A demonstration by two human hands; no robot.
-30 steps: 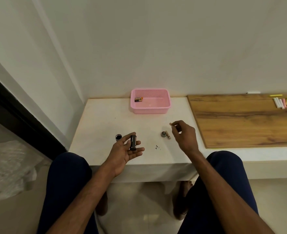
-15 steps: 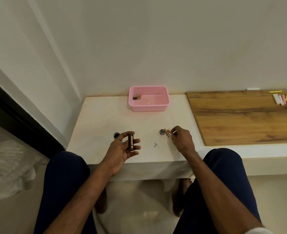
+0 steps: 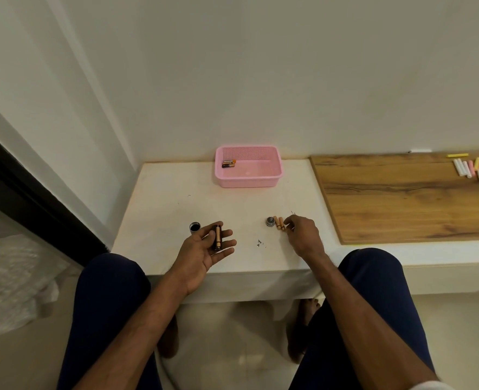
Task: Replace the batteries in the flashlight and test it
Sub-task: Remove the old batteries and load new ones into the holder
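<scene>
Your left hand [image 3: 204,250] lies palm up over the near edge of the white stone table [image 3: 162,198]. The fingers are almost straight, and the thumb is folded across a dark cylindrical battery holder [image 3: 217,237] to pin it in place (a copper-coloured cell shows in it, pointing toward twelve o'clock). At eleven o'clock from that hand, just beside the thumb, a short black flashlight tube [image 3: 195,227] stands upright with its open end up.

Your right hand [image 3: 303,235] is knuckles up with the fingers curled down. Its fingertips sit just beside two copper-coloured batteries [image 3: 279,223] lying side by side at its ten o'clock. Whether it touches them or grips anything cannot be told. A small grey round cap [image 3: 270,221] sits just left of the pair.

At the table's twelve o'clock, against the wall, is a pink plastic mesh basket [image 3: 246,182] with a few spare batteries [image 3: 229,163] in its far left corner. At three o'clock lies a wooden board [image 3: 401,198], with pastel chalk sticks [image 3: 469,168] at its far right.
</scene>
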